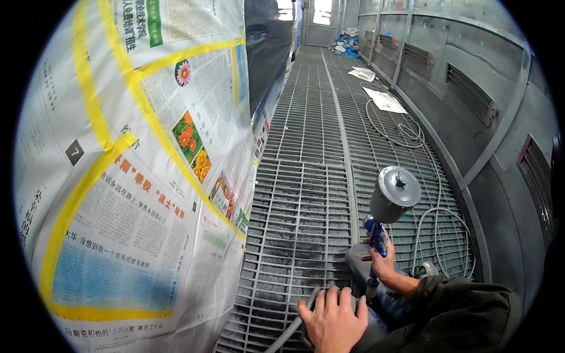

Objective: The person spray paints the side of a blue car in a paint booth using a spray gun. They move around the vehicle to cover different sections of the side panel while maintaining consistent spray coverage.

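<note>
Newspaper masking (141, 197) stands left of both grips. Right grip (384, 265) is wrapped around the spray gun (378, 238); better keep the cup (393, 195) above it upright. Left grip (336, 322) curls beside the grey hose (287, 336); whether holding it, I cannot tell.

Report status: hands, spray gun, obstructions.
Right hand gripping blue spray gun, silver cup atop. Left hand palm-down by grey hose, grip unclear. Looped hose on grating, right side.
</note>
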A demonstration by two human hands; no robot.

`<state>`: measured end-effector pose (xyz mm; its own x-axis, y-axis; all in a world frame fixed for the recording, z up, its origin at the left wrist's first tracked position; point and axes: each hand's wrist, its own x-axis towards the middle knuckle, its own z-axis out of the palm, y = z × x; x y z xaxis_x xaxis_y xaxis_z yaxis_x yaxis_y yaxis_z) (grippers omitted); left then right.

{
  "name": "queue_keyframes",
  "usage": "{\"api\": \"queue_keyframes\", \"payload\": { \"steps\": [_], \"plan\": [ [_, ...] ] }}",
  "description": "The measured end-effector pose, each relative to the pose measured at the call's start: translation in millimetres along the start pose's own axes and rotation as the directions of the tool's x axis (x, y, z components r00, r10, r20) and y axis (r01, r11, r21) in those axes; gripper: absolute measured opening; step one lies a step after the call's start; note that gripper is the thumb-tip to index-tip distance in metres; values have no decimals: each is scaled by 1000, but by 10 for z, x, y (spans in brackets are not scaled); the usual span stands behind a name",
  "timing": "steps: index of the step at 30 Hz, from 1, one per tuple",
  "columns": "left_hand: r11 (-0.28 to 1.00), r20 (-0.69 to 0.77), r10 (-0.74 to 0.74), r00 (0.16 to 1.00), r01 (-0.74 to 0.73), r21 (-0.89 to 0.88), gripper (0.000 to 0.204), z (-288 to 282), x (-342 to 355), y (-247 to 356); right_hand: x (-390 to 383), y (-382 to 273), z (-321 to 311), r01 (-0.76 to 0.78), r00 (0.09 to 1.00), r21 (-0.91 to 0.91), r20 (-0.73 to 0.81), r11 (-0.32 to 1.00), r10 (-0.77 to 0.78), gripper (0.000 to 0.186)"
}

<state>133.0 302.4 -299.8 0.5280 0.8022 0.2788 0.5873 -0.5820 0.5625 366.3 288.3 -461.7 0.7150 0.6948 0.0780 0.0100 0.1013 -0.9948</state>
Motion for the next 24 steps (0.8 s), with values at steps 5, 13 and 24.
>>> {"api": "queue_keyframes", "payload": {
  "steps": [5, 13, 24],
  "plan": [
    [1000, -12, 18, 1000, -18, -19, 27, 7, -3, -9, 51, 18, -40, 12, 1000, -33, 11, 999, -12, 72],
    [999, 29, 10, 1000, -11, 42, 31, 43, 21, -1, 41, 3, -33, 3, 1000, -19, 0, 1000, -3, 71],
    [999, -10, 40, 999, -39, 28, 26, 18, -3, 104, 20, -41, -113, -12, 1000, 5, -11, 1000, 12, 69]
  ]
}}
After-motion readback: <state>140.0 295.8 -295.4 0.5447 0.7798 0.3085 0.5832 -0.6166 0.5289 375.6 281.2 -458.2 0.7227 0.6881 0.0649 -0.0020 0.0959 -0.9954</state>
